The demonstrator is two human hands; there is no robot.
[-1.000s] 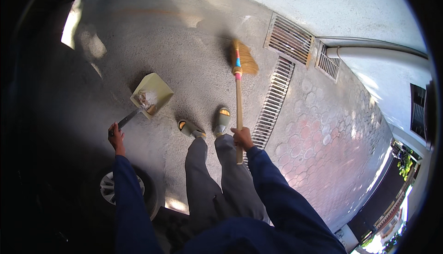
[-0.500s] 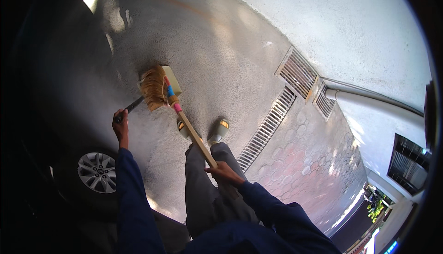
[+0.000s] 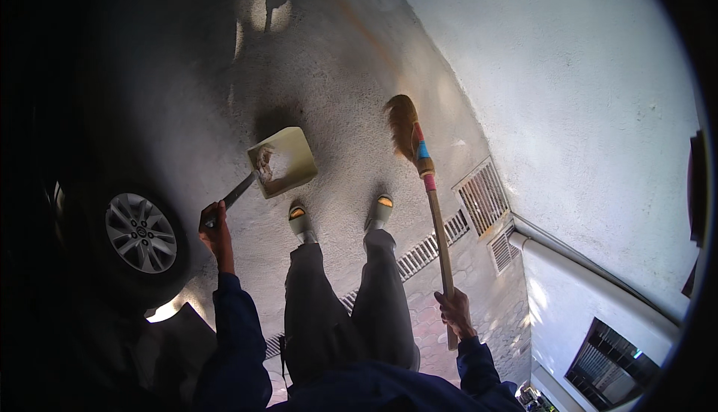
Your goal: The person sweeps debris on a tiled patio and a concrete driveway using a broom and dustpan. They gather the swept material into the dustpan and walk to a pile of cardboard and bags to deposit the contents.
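Note:
My left hand (image 3: 217, 234) is closed round the dark handle of a pale yellow dustpan (image 3: 298, 156). Grey-brown sweepings (image 3: 264, 164) lie in the pan, near its handle side. My right hand (image 3: 456, 312) grips the wooden stick of a broom (image 3: 404, 129) with brown bristles and red, blue and pink bands at its neck. Away to the right of the dustpan, the broom head points forward, apart from the pan. Whether the bristles touch the ground is hard to tell.
A car wheel (image 3: 142, 232) stands close on my left. Metal drain grates (image 3: 483, 195) are set in the rough concrete floor (image 3: 336, 90) at right, beside a white wall (image 3: 553, 75) with a pipe (image 3: 583, 281) along it. My sandalled feet (image 3: 380, 211) stand between dustpan and broom.
The broom has swung off the dustpan to the right, uncovering the sweepings inside. The dustpan has turned a little and now shows its open inside. My feet stand further apart in view.

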